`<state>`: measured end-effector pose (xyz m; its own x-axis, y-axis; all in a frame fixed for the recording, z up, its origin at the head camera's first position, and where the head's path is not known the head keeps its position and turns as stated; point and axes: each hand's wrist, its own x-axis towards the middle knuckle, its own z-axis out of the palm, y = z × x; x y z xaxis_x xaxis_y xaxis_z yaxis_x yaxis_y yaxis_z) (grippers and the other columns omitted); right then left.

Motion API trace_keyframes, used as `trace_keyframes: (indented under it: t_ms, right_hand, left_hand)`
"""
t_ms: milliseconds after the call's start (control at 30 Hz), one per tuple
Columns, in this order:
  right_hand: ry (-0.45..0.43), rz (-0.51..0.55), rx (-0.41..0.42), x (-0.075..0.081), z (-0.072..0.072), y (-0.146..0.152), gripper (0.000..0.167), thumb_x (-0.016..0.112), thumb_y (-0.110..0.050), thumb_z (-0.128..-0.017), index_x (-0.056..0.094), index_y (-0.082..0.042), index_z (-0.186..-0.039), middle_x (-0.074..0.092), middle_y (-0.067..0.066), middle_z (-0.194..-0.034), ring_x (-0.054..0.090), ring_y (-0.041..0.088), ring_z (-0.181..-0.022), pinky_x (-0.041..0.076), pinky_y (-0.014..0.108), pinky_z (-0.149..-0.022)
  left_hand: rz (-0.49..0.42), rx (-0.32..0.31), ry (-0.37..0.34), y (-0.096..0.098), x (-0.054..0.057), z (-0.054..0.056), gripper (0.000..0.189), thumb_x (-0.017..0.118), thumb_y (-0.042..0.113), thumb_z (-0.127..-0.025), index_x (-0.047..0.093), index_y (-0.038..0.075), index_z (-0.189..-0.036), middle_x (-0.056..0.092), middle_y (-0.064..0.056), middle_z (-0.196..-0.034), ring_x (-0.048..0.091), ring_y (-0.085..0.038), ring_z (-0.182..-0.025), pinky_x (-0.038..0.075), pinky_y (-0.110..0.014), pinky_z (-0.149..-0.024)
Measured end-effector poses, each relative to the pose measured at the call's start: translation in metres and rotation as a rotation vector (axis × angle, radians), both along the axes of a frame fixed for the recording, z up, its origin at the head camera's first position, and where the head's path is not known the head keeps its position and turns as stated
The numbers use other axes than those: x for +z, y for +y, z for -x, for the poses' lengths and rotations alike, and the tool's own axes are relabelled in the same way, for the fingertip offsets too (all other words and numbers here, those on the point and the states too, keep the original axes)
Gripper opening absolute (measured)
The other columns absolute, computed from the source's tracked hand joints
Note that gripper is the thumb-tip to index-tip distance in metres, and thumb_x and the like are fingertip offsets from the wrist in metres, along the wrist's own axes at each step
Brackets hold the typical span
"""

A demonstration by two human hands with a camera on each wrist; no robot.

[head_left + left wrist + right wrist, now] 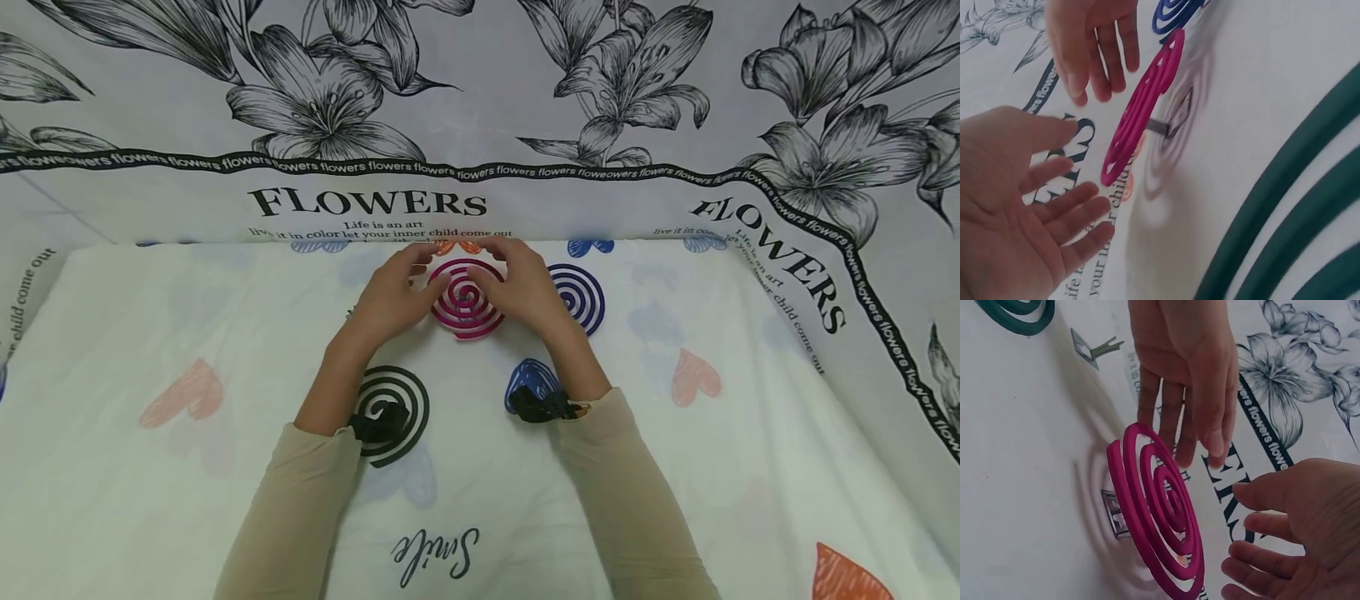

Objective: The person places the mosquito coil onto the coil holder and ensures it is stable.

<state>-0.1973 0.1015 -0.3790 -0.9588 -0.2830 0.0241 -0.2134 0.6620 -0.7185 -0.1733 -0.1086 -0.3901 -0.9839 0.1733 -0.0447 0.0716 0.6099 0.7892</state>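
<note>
Both hands are spread in a loose curve with gaps between the fingers: the left hand point(397, 292) and the right hand point(527, 287) flank the pink coil point(467, 327), gripping nothing; the wrist views show them apart from it. Its metal stand point(1117, 515) is partly hidden beneath. The right hand covers part of the blue coil point(597, 302); the left wrist's black strap point(381, 422) hides some green coil point(422, 408). The round pink coil faces up, outer end toward the wrists.
</note>
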Motion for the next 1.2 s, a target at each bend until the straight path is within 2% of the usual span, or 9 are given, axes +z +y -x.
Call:
trace_keyframes:
  t_ms: [100,333,500,633,800,967,1067,1200]
  right_hand:
    - [0.009,0.009,0.009,-0.001,0.000,0.000,0.053,0.069,-0.031,-0.103,0.057,-0.013,-0.151,0.058,0.013,-0.153,0.055,0.031,-0.145,0.050,0.051,-0.119]
    - [0.035,0.013,0.031,0.000,-0.001,-0.002,0.052,0.066,-0.032,-0.104,0.056,-0.014,-0.152,0.054,0.011,-0.157,0.050,0.030,-0.150,0.046,0.053,-0.123]
    - [0.035,0.013,0.055,0.000,-0.002,-0.007,0.054,0.068,-0.031,-0.103,0.055,-0.014,-0.153,0.048,0.012,-0.161,0.044,0.030,-0.154,0.042,0.053,-0.126]
    - [0.061,-0.012,0.091,-0.001,-0.005,-0.010,0.055,0.068,-0.029,-0.102,0.055,-0.013,-0.153,0.045,0.014,-0.164,0.042,0.033,-0.156,0.040,0.054,-0.127]
    - [0.080,-0.056,0.147,-0.005,-0.010,-0.010,0.057,0.068,-0.029,-0.102,0.054,-0.012,-0.154,0.044,0.013,-0.166,0.040,0.032,-0.157,0.039,0.052,-0.128]
    - [0.106,-0.107,0.211,-0.003,-0.022,-0.009,0.058,0.069,-0.029,-0.102,0.053,-0.014,-0.155,0.042,0.014,-0.168,0.039,0.032,-0.158,0.041,0.051,-0.126]
    - [0.139,-0.137,0.257,-0.001,-0.033,-0.010,0.057,0.070,-0.028,-0.102,0.053,-0.013,-0.154,0.043,0.012,-0.167,0.042,0.030,-0.156,0.044,0.047,-0.124]
    - [0.174,-0.165,0.288,0.002,-0.048,-0.012,0.056,0.072,-0.027,-0.101,0.056,-0.011,-0.152,0.048,0.012,-0.164,0.047,0.029,-0.153,0.049,0.045,-0.121]
  left_hand:
    - [0.025,-0.009,0.031,-0.005,0.000,-0.001,0.061,0.064,0.033,-0.105,0.043,0.014,-0.160,0.051,-0.015,-0.161,0.048,-0.036,-0.151,0.040,-0.058,-0.126]
    - [0.073,0.000,0.043,-0.008,-0.004,-0.004,0.066,0.066,0.032,-0.104,0.039,0.017,-0.162,0.050,-0.014,-0.162,0.044,-0.036,-0.154,0.036,-0.062,-0.127]
    - [0.144,-0.054,0.082,-0.013,0.000,-0.009,0.069,0.067,0.032,-0.103,0.038,0.014,-0.163,0.048,-0.015,-0.163,0.041,-0.036,-0.156,0.035,-0.060,-0.128]
    - [0.193,-0.110,0.158,-0.020,0.006,-0.014,0.068,0.069,0.027,-0.102,0.041,0.010,-0.161,0.047,-0.015,-0.164,0.042,-0.035,-0.156,0.035,-0.056,-0.129]
    - [0.241,-0.152,0.234,-0.030,0.014,-0.025,0.063,0.070,0.022,-0.101,0.046,0.006,-0.157,0.052,-0.017,-0.160,0.046,-0.037,-0.152,0.037,-0.058,-0.127]
    - [0.307,-0.160,0.286,-0.042,0.016,-0.038,0.059,0.072,0.022,-0.099,0.051,0.009,-0.154,0.055,-0.015,-0.158,0.047,-0.038,-0.151,0.034,-0.060,-0.128]
    - [0.325,-0.155,0.286,-0.048,0.016,-0.049,0.058,0.073,0.023,-0.099,0.053,0.013,-0.153,0.054,-0.013,-0.158,0.045,-0.037,-0.153,0.034,-0.061,-0.128]
    - [0.323,-0.156,0.249,-0.055,0.018,-0.068,0.060,0.074,0.024,-0.099,0.051,0.014,-0.154,0.053,-0.012,-0.160,0.046,-0.035,-0.152,0.039,-0.060,-0.125]
